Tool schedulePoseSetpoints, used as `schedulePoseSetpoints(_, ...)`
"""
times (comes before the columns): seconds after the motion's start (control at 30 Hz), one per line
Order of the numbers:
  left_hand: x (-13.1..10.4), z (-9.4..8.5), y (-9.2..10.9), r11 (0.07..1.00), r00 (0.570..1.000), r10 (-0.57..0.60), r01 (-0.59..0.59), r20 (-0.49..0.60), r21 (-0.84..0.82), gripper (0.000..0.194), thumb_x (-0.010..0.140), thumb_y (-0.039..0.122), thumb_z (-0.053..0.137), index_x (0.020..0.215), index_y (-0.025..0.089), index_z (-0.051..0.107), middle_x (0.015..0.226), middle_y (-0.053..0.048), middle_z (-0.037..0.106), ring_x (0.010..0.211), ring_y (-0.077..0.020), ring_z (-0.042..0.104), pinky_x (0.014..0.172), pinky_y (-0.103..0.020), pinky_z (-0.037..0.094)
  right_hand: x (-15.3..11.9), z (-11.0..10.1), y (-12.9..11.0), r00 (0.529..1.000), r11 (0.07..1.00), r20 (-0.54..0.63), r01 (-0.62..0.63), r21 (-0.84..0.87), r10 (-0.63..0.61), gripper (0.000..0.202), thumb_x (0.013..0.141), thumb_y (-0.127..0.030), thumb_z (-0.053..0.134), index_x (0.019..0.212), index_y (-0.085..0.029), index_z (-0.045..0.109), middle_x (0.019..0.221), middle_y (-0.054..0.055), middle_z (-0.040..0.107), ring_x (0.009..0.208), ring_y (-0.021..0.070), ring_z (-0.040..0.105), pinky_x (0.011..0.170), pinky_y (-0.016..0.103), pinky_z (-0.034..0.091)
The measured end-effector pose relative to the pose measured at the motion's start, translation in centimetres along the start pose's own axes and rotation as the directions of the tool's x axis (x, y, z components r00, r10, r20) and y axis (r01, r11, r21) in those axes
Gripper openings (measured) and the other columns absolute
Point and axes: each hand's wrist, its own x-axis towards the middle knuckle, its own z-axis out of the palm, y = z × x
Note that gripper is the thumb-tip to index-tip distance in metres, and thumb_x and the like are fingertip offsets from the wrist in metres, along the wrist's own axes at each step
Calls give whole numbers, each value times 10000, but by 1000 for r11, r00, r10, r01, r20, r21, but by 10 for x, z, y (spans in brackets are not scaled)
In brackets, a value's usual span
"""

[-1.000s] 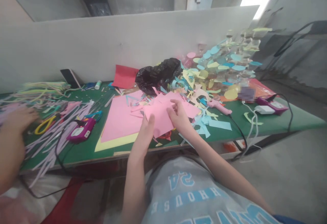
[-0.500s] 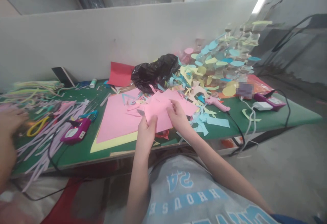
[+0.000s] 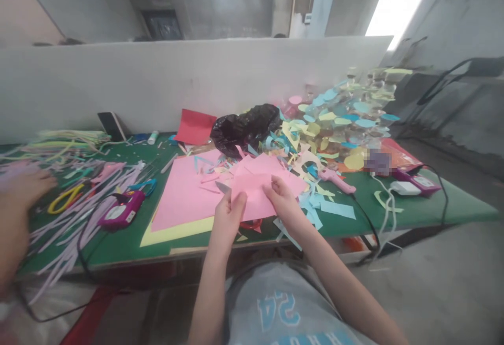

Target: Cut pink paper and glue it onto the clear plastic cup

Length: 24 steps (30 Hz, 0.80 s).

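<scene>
Both hands hold a piece of pink paper [image 3: 255,186] up over the table's front part. My left hand [image 3: 228,216] pinches its lower left edge, thumb on top. My right hand [image 3: 281,197] is closed on its right edge, with the fingertips near the upper right corner. Beneath it lie more pink sheets [image 3: 177,192] and a yellow sheet [image 3: 173,232]. A grey scissor blade [image 3: 222,187] pokes out left of the held paper, and a red handle [image 3: 252,224] shows below it, partly hidden.
At the far left, a co-worker's hand [image 3: 37,185] is over pipe cleaners [image 3: 71,143]. A purple power strip [image 3: 122,211] sits nearby. A black plastic bag [image 3: 246,127] lies behind the paper. To the right are paper scraps [image 3: 311,198], a pink glue gun [image 3: 336,179] and bottles with paper discs [image 3: 354,108].
My view has tilted up, so the table appears lower. Both hands still hold the pink paper, whose upper part now looks folded or bent. The co-worker's hand has shifted slightly.
</scene>
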Motion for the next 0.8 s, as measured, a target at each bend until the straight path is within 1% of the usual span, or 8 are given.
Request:
schedulePoseSetpoints(0.13, -1, -3, 3, 994, 998, -59, 61, 20, -87, 499, 778, 518, 664, 1090, 130, 696, 894, -90, 743, 898, -259, 692, 756, -336, 555, -8, 1, -14, 984, 968, 146, -133, 213, 103, 427, 728, -432, 754, 1045, -189, 603, 985, 61, 708, 811, 188, 662, 667, 273, 502)
schedulePoseSetpoints(0.23, 3, -13, 3, 990, 994, -93, 98, 48, -103, 543, 746, 555, 681, 1094, 138, 687, 915, -85, 740, 853, -238, 686, 753, -333, 544, -12, 3, -21, 971, 960, 193, -183, 214, 142, 399, 730, -424, 768, 1025, -193, 633, 939, 43, 704, 800, 166, 645, 686, 260, 493)
schedulePoseSetpoints(0.33, 16, -39, 5, 998, 999, -52, 52, -5, 37, 496, 760, 556, 655, 1035, 145, 681, 890, -72, 725, 825, -223, 661, 730, -312, 516, -14, 2, -22, 987, 982, 88, -143, 125, 133, 379, 739, -421, 761, 1028, -205, 642, 891, 12, 678, 778, 137, 612, 739, 264, 485)
schedulePoseSetpoints(0.4, 32, -67, 11, 964, 986, 22, 22, -163, 265, 430, 772, 550, 619, 937, 157, 671, 802, -48, 689, 778, -219, 628, 694, -301, 486, -16, -4, -22, 997, 995, -7, -82, 62, 82, 355, 756, -431, 736, 1017, -209, 645, 863, -3, 656, 766, 128, 590, 771, 275, 478)
schedulePoseSetpoints(0.47, 56, -100, 18, 833, 944, 146, 45, -297, 552, 341, 783, 521, 586, 804, 183, 622, 685, -14, 604, 699, -212, 569, 663, -304, 450, -20, -12, -22, 998, 1000, -67, -17, 5, 17, 319, 778, -448, 698, 980, -207, 647, 824, -6, 639, 755, 133, 577, 776, 288, 477)
schedulePoseSetpoints(0.6, 122, -157, 27, 401, 898, 314, 169, -309, 900, 280, 853, 402, 476, 652, 224, 396, 611, 15, 373, 732, -235, 513, 763, -361, 423, -30, -28, -28, 985, 983, -149, 56, -176, -82, 226, 841, -428, 615, 881, -207, 640, 720, -7, 604, 719, 146, 574, 703, 272, 477)
schedulePoseSetpoints(0.67, 155, -172, 22, 318, 901, 302, 213, -312, 924, 266, 856, 378, 441, 649, 227, 369, 612, 13, 342, 752, -252, 521, 761, -368, 417, -34, -32, -32, 974, 966, -197, 62, -251, -114, 202, 868, -408, 588, 873, -212, 639, 700, -9, 596, 695, 140, 571, 646, 246, 464)
schedulePoseSetpoints(0.8, 201, -175, 1, 308, 956, 219, 123, -196, 944, 280, 867, 377, 412, 665, 192, 470, 584, -5, 419, 738, -241, 546, 709, -315, 412, -38, -34, -38, 975, 941, -170, 81, -329, -143, 199, 889, -396, 565, 861, -213, 641, 659, -8, 595, 631, 134, 572, 567, 223, 455)
